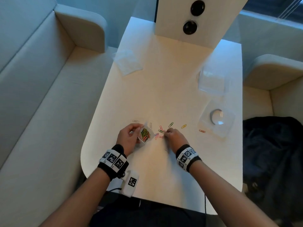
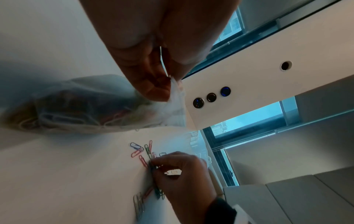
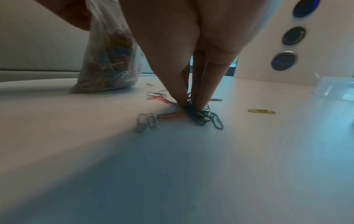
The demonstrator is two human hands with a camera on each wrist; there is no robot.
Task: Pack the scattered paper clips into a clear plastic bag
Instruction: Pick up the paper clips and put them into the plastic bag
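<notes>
A small clear plastic bag [image 1: 145, 134] part full of coloured paper clips stands on the white table [image 1: 164, 95] near its front. My left hand [image 1: 129, 136] pinches the bag's top edge [image 2: 173, 94] and holds its mouth up. Just to the right, my right hand [image 1: 171, 135] pinches a bunch of dark green and blue clips [image 3: 197, 113] against the tabletop. Loose clips lie around it: pink and blue ones [image 1: 158, 135] between the hands, a green one [image 1: 170, 124], a yellow one [image 1: 183, 126] and an orange one [image 1: 202, 131] to the right, pale ones [image 1: 135, 121] behind the bag.
A clear plastic box with a roll of tape [image 1: 216, 118] sits at the right, another clear container [image 1: 211, 81] behind it. Spare clear bags [image 1: 127, 62] lie at the back left. A white panel with round sockets [image 1: 191, 18] rises at the far end. Sofas flank the table.
</notes>
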